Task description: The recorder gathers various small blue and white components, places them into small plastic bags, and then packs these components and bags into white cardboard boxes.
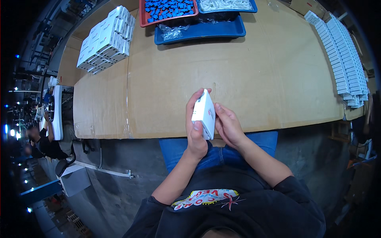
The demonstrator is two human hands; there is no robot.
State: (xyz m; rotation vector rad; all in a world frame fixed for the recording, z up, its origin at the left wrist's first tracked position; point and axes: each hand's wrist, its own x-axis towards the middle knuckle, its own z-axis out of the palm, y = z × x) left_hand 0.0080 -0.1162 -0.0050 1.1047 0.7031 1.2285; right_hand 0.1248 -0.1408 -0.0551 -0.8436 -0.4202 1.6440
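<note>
The left hand (195, 139) has fingers wrapped around a white box (209, 115), held over the table's (174, 75) near edge; the right hand (229, 126) curls close on the right, its grip impossible to tell.

The single wide fisheye view looks down from the person's head, above the black printed short-sleeved shirt (262, 208), and faces forward across the broad brown cardboard-covered surface (190, 71). The bare left hand (197, 141) and bare right hand (230, 127) sit close, near mid-view (straight edges bow toward the dark rim), with the grey concrete floor (119, 198) farther below.
</note>
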